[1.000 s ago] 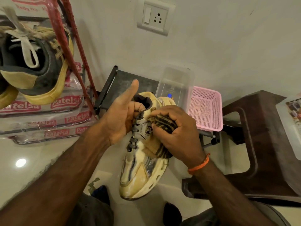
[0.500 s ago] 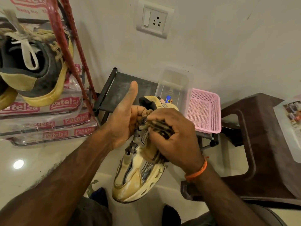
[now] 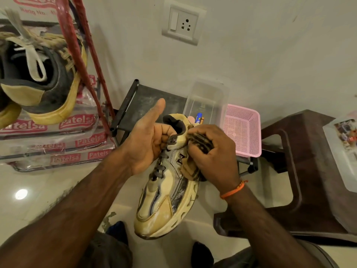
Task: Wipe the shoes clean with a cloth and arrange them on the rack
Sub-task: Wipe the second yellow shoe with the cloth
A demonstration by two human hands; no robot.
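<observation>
I read "Patelsa" in red on the stacked packets (image 3: 58,144) at the floor's left edge, and an "N" on the shoe (image 3: 179,157).

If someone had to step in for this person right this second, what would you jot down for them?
Left hand: grips the cream, dirt-streaked sneaker at its collar, thumb raised, toe pointing toward the person.
Right hand: holds the brown striped cloth bunched against the sneaker's side near the heel.
Dark grey, yellow-soled shoe: sits by the red metal rack, upper left.
Done: wiping is under way.
Left: grime shows along the toe and sole; finish wiping, then place the sneaker on the rack.
</observation>
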